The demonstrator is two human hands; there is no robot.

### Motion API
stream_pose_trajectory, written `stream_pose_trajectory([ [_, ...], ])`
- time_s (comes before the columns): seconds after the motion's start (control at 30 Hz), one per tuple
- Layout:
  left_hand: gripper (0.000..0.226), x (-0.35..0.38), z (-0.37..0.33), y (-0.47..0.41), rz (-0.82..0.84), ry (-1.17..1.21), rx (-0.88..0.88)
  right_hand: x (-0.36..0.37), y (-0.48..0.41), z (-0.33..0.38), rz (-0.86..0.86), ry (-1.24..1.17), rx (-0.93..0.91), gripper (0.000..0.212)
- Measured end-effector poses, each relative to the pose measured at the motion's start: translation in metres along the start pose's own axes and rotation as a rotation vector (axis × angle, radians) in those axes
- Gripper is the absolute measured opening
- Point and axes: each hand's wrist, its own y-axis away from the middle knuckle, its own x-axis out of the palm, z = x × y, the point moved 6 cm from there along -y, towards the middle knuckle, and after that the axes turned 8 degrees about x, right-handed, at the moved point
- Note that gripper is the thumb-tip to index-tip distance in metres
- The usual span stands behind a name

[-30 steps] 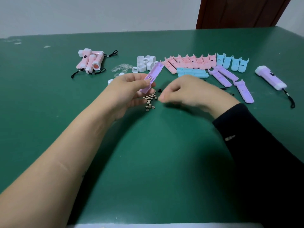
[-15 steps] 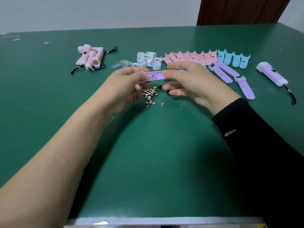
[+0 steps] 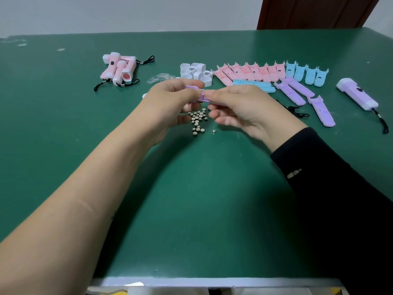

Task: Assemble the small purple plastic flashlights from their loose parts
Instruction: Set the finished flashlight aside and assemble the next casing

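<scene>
Right hand [image 3: 240, 107] has closed in from three o'clock — both grips, left hand [image 3: 170, 103] included, pinch the purple plastic half-shell [image 3: 202, 97] — fitting underway.

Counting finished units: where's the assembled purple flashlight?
Head view, far right of the green table: the assembled purple flashlight lies just right of the loose purple shells.

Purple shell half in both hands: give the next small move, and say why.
Probably drop the right hand to the button cells piled directly beneath and pinch one up. The left hand grips the purple shell half, so it seems able to hold it alone; the fingers hide whether its cell slots are full.
</scene>
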Motion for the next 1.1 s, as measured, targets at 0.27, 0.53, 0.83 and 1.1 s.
stream_pose_trajectory([
  [0.27,0.012,0.0001,0.0018,-0.0006,-0.008,0.007,-0.009,0.003,0.0,0.0013,0.038,-0.009,0.014,0.01],
  [0.53,0.013,-0.0004,0.0022,-0.0009,-0.008,0.003,-0.009,0.0033,-0.0021,0.0015,0.077,-0.007,0.022,0.012],
  [0.83,0.012,0.0015,0.0029,-0.0005,0.006,0.004,-0.014,0.0019,-0.0023,0.0016,0.038,0.02,0.0,0.01],
  [1.1,0.013,0.0025,0.0058,-0.0014,0.028,-0.008,-0.021,-0.0003,-0.0022,0.0011,-0.015,0.062,-0.018,0.015],
])
